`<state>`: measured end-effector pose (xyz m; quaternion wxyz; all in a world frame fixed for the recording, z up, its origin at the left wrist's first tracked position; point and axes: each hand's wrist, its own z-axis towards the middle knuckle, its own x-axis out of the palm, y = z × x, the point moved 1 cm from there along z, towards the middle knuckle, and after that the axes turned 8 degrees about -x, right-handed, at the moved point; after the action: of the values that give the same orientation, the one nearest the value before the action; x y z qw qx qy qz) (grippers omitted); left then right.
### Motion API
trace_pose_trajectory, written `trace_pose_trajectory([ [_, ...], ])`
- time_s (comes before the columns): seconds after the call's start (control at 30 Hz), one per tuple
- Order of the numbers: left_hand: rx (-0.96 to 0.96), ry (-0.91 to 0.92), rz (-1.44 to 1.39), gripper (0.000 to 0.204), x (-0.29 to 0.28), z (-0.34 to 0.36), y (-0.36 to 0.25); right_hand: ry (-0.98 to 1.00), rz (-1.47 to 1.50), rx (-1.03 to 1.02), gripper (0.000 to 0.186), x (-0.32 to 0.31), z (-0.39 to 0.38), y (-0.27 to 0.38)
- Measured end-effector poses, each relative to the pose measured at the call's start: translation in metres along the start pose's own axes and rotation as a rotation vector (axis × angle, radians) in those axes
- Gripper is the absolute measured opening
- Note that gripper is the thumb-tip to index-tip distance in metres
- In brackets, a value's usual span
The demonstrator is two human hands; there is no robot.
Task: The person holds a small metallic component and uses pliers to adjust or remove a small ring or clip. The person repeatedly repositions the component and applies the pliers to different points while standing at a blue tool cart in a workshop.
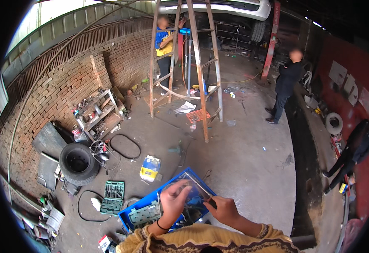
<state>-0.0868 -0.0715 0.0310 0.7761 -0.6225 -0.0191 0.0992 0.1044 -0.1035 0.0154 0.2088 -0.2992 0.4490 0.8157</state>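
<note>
My left hand [175, 201] is over the middle of a blue tray [154, 195], fingers curved and the thumb apart from them. Nothing shows clearly between its fingertips. On the tray's right side my right hand [226, 211] is closed around the near end of a thin silver metal bar [199, 183], which slants away to the far corner. The exact kind of bar cannot be made out. Beneath my left wrist lies a green plastic tool case [144, 214]. Several metal and blue pieces in the tray are partly hidden by my hands.
Left of the tray are an open green socket case [112, 197], a yellow-and-blue bag [150, 168] and a tire [79, 163]. Ahead stands a rusty stepladder [202, 97]. One person [165, 46] is behind it; two others [286, 82] [355, 145] stand right, beside a dark floor pit [305, 168].
</note>
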Motion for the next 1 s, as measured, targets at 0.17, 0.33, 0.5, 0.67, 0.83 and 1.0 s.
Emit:
trace_pose_trajectory([
  [0.17,-0.419,-0.005,-0.227,0.021,0.0,0.009,-0.001,-0.145,0.154,-0.031,0.016,-0.013,0.004,0.013],
  [0.33,-0.659,0.394,-0.851,0.022,0.0,0.001,0.003,-0.162,0.691,0.249,0.01,-0.022,0.016,0.013],
  [0.5,-0.678,0.43,-0.827,0.023,0.003,-0.005,0.001,-0.219,0.82,0.095,0.006,-0.023,0.032,0.022],
  [0.67,-0.602,0.357,-0.685,0.02,0.005,-0.011,0.0,-0.194,0.669,0.025,0.005,-0.025,0.039,0.026],
  [0.83,-0.493,0.335,-0.572,0.021,0.001,-0.015,0.003,-0.212,0.677,0.012,0.005,-0.022,0.039,0.025],
  [1.0,-0.379,0.362,-0.557,0.028,0.0,-0.023,0.001,-0.235,0.798,0.138,0.005,-0.02,0.031,0.03],
])
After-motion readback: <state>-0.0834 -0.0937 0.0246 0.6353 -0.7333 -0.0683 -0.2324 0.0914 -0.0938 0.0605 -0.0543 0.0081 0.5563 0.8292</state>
